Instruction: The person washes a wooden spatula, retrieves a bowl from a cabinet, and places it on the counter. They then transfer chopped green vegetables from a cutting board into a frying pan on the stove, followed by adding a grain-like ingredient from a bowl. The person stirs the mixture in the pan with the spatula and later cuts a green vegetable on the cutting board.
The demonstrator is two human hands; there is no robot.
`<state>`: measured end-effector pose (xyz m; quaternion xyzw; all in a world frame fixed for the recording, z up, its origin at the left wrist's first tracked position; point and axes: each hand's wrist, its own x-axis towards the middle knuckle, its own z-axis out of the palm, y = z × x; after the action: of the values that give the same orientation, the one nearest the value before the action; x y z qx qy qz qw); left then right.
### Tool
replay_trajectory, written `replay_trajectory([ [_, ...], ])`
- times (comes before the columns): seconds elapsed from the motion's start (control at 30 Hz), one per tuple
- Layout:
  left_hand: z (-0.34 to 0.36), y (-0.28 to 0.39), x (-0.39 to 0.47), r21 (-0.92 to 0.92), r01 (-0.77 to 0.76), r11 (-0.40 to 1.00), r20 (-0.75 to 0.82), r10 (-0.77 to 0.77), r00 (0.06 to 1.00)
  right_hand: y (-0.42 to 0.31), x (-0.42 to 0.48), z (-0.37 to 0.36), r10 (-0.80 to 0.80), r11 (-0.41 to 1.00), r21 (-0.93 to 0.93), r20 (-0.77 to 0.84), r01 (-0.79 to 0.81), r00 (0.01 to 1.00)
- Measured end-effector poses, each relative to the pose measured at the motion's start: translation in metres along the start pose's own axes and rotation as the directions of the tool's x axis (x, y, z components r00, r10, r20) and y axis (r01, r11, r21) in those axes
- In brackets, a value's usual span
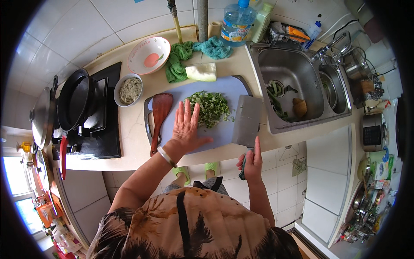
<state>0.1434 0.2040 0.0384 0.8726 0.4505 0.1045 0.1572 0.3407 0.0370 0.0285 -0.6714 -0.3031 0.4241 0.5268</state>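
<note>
My right hand (252,162) grips the dark green handle of a cleaver (247,119), its index finger stretched along toward the wide steel blade. That blade lies over the right end of a blue-grey cutting board (213,144). A heap of chopped green vegetable (212,108) sits mid-board. My left hand (186,129) spreads its fingers at the heap's left edge; whether the fingertips touch it I cannot tell. Left of that hand, a wooden spatula (160,110) rests on the board. Behind the board is a pale piece of melon or gourd (201,72).
At left are a gray bowl of minced filling (130,90), a white-and-pink bowl (149,55) and a black frying pan (76,98) on the stove (111,129). A steel sink (284,68) holding scraps adjoins at right. Green cloth (177,63) and a water bottle (238,24) stand behind.
</note>
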Motion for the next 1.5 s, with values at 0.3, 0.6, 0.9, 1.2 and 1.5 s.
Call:
replay_trajectory([
  [0.3, 0.010, 0.003, 0.046, -0.059, 0.022, 0.998, -0.052, -0.026, 0.998, -0.014, 0.026, 0.027, 0.004, 0.955, -0.297, 0.099, 0.026, 0.995],
  [0.6, 0.025, 0.006, 0.063, -0.189, -0.019, 0.982, -0.253, -0.030, 0.967, 0.006, 0.031, 0.059, -0.256, 0.768, -0.541, 0.230, 0.342, 0.939],
  [0.9, 0.033, -0.013, 0.063, -0.611, -0.196, 0.767, -0.428, -0.112, 0.897, -0.005, 0.013, 0.098, -0.095, 0.945, -0.287, 0.222, 0.158, 0.970],
  [1.2, -0.035, -0.028, 0.044, -0.653, -0.252, 0.714, -0.542, -0.209, 0.814, -0.073, -0.008, 0.135, -0.246, 0.923, -0.215, 0.313, 0.320, 0.918],
  [1.5, -0.211, -0.196, 0.008, -0.518, -0.213, 0.828, -0.813, -0.399, 0.424, -0.194, 0.011, 0.303, -0.376, 0.864, 0.030, 0.701, 0.502, 0.606],
])
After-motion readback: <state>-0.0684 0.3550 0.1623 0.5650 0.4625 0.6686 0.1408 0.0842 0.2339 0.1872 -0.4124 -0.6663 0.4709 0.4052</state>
